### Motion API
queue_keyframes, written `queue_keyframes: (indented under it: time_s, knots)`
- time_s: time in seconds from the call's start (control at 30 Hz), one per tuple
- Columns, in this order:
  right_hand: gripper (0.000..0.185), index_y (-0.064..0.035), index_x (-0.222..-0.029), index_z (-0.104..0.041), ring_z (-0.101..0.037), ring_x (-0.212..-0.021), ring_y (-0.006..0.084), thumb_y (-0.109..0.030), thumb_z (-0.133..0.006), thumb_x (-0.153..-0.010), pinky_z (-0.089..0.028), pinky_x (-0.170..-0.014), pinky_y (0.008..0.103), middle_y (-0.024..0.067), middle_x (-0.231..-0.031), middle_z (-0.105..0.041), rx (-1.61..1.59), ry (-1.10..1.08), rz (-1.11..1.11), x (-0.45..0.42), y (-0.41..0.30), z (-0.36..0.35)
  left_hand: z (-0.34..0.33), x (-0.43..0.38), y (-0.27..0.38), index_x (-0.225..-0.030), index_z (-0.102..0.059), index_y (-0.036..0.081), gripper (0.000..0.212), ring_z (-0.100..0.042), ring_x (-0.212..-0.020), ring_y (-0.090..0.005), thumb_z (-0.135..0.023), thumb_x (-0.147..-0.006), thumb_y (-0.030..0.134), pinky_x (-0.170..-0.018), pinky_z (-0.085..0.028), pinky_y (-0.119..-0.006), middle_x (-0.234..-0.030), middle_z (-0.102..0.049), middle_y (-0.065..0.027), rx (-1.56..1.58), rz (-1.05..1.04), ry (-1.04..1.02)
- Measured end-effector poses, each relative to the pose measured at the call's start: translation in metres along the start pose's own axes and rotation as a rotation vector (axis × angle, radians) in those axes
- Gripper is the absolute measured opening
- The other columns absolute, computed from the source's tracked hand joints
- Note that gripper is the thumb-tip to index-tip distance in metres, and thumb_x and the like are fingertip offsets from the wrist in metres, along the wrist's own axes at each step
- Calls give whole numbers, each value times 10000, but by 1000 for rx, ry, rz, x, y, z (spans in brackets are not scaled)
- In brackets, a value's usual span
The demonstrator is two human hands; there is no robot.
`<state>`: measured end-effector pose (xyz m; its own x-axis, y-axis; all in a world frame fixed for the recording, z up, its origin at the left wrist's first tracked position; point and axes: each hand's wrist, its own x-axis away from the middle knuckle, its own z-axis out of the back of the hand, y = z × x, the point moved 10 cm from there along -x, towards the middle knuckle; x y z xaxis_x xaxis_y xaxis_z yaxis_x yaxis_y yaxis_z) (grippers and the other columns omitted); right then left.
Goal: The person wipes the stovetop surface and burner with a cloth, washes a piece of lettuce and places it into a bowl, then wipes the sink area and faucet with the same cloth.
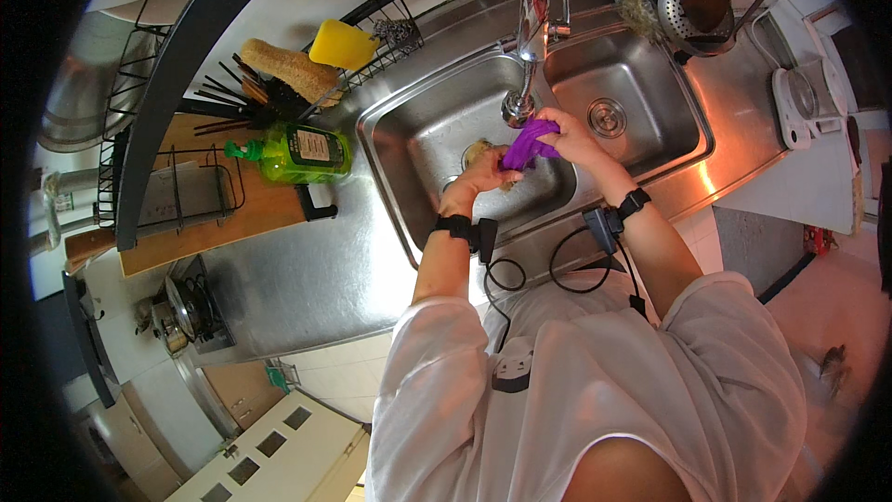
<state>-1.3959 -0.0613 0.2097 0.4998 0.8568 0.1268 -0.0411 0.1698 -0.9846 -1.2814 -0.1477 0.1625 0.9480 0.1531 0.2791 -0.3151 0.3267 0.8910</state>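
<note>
A bunched purple cloth (527,145) is gripped between both hands over the larger basin (425,122) of a stainless steel sink. My left hand (482,171) holds its lower left end. At its upper right end, the fingers of my right hand (573,137) close around it. Just above the cloth hangs the spray head (518,109) of the chrome faucet (534,7); whether water runs cannot be made out. Behind my left hand, a yellowish thing (478,149) lies near the basin's drain, partly hidden.
A smaller basin (641,90) adjoins on the right. Left of the sink stands a green soap pump bottle (306,153). A wire rack behind holds a yellow sponge (343,44), a loofah (289,70) and a steel scourer (397,33). Utensils (697,14) crowd the back right; a kitchen scale (808,101) sits right.
</note>
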Motion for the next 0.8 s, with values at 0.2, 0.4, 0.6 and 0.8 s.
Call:
queue_keyframes:
  time_s: [0.2,0.4,0.6,0.8]
  knots:
    - [238,-65,-992,-565,-555,-853,127,-31,-632,-766,-449,-770,274,21,-875,-591,-15,-2,-205,7,-3,11,55,12,15,-898,-618,41,287,-556,-793,-267,-747,-733,236,-783,-455,-361,-833,-624,-121,-243,-48,313]
    - [558,-66,-1124,-569,-604,-961,258,-316,-762,-664,-452,-854,355,138,-1041,-630,215,-94,-7,-1,3,-39,31,3,46,-1045,-597,14,298,-536,-816,-106,-700,-816,175,-772,-458,-263,-908,-603,-23,292,-140,199]
    - [339,-25,-1008,-620,-629,-855,230,-165,-711,-713,-472,-772,341,116,-903,-657,230,39,-201,-6,51,-15,37,7,48,-1003,-612,38,352,-614,-759,-195,-758,-743,224,-701,-473,-322,-848,-650,-115,-8,-52,205]
    - [222,-32,-960,-616,-581,-756,126,-58,-654,-743,-458,-680,274,30,-832,-629,-75,106,-248,5,16,-1,51,35,-52,-950,-605,26,334,-597,-701,-172,-760,-748,242,-643,-473,-325,-738,-623,-62,33,189,333]
